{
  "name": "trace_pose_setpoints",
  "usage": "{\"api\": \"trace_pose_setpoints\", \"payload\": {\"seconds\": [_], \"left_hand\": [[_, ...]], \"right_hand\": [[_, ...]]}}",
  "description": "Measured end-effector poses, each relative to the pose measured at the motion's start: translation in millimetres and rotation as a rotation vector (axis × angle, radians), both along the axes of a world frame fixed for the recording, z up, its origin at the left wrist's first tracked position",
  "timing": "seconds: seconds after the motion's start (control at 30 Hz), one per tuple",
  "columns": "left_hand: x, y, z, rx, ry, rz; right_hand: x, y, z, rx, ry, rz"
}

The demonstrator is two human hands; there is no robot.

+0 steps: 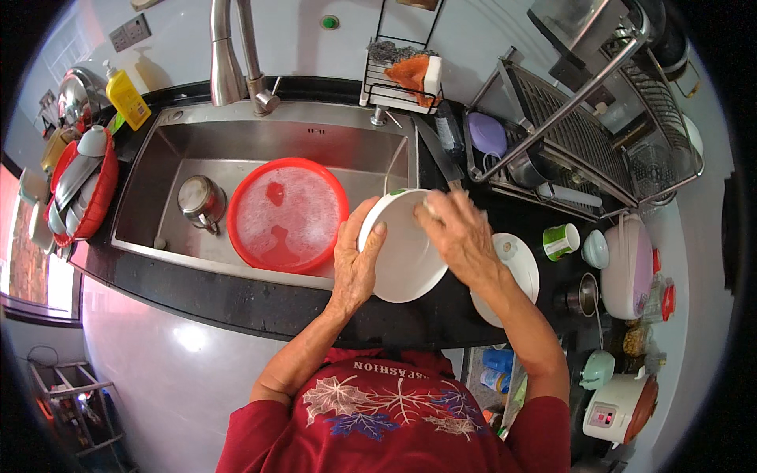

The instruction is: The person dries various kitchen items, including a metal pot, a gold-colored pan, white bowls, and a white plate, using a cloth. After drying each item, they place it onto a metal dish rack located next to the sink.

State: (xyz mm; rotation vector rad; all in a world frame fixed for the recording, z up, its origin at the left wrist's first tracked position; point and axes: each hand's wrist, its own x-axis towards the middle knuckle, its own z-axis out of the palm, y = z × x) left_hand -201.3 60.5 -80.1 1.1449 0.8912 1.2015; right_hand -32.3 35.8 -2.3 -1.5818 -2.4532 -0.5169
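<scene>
Shirt (378, 445): red, cut off below.
Bowl (406, 264): white, tilted, between both hands above the sink (355, 142) corner.
Left hand (355, 264): pinching the rim, thumb inside; fingers partly hidden.
Right hand (461, 240): fingers bent at the inside (fingertips blurred, contents cannot be told).

A black countertop (229, 301) carries everything here, with a steel sink (276, 140) set into it; left of the sink stands a red basket (105, 193) of dishes, and a yellow pump bottle (128, 98) stands by its back left corner. Just beside the sink's right edge lies a long knife (435, 147), with a metal dish rack (572, 114) beyond it. Farther right of the sink lie a white plate (520, 268), a green-and-white cup (561, 242), a pale blue bowl (595, 249) and a pinkish-white container (625, 268).
</scene>
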Motion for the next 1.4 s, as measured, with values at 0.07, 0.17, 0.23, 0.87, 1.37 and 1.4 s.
{"api": "trace_pose_setpoints", "payload": {"seconds": [0.07, 0.17, 0.23, 0.87, 1.37, 1.4], "left_hand": [[2, -1, 6, -0.035, -0.098, -0.029], [2, 2, 3, 0.043, -0.035, 0.011], [2, 2, 1, 0.09, 0.005, 0.059], [6, -5, 0, -0.065, -0.143, -0.074], [3, 2, -6, -0.009, -0.16, 0.208], [6, 0, -5, -0.057, -0.213, 0.208]], "right_hand": [[1, 7, -9, 0.158, 0.008, 0.064], [1, -4, -24, 0.09, 0.013, 0.005], [-3, -19, -30, -0.053, 0.082, -0.077], [-22, 12, 2, 0.275, 0.206, 0.304], [-1, -72, -80, -0.265, 1.75, -0.318], [-15, -76, -78, -0.224, 1.876, -0.267]]}}
